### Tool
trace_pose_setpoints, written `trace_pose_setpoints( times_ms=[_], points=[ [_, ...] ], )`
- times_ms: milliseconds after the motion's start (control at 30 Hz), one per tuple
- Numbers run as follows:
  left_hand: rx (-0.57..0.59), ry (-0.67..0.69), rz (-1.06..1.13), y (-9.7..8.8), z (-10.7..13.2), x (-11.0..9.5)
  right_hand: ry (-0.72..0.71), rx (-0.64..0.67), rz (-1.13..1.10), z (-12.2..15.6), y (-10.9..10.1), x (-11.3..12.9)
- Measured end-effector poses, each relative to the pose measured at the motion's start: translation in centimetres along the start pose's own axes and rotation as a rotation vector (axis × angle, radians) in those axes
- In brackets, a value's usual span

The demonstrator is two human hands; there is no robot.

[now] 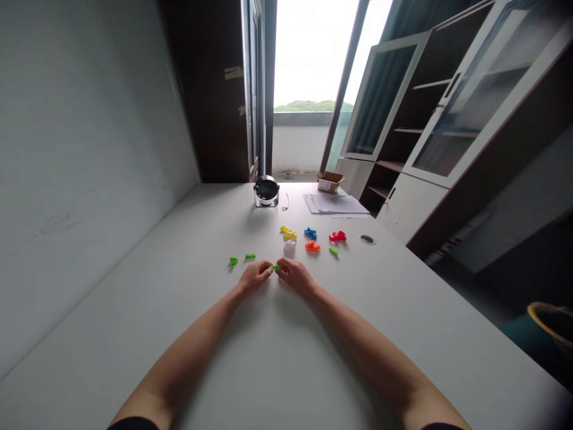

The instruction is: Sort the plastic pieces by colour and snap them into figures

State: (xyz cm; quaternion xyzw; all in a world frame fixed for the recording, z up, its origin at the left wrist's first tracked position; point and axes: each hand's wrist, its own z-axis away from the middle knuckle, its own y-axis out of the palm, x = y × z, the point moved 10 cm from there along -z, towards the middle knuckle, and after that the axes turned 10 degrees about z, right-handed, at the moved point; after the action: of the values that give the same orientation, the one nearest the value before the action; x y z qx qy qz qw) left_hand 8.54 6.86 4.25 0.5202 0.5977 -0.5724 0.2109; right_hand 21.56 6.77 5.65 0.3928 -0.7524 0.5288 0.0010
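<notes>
My left hand [254, 276] and my right hand [293, 275] meet at the middle of the white table [134, 310], fingertips pinched together on one small green plastic piece [274, 267]. Two more green pieces [233, 261] [250, 256] lie just left of my left hand. Beyond my hands sit little heaps of pieces: yellow [289, 233], blue [310, 233], red [338, 236], orange [312, 246], a white one [289, 245] and a single green one [333, 251].
A small round black device [266, 190] stands at the table's far end, with papers [333, 203] and a cardboard box [330, 181] to its right. A cable hole [367, 239] is near the right edge. Glass-door cabinets [447, 119] line the right side.
</notes>
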Motion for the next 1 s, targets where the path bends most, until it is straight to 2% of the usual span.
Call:
trace_pose_setpoints(
  times_ms=[467,700,1000],
  points=[
    [-0.043,-0.080,-0.008,-0.3,0.0,0.1,-0.013,0.028,-0.047,0.0,0.3,0.1],
    [-0.091,-0.078,0.027,-0.6,-0.1,0.8,-0.035,0.026,-0.046,0.1,0.1,0.8],
    [-0.104,-0.054,0.134,-0.4,-0.2,1.2,-0.014,0.016,-0.008,-0.1,0.3,0.1]
  ],
)
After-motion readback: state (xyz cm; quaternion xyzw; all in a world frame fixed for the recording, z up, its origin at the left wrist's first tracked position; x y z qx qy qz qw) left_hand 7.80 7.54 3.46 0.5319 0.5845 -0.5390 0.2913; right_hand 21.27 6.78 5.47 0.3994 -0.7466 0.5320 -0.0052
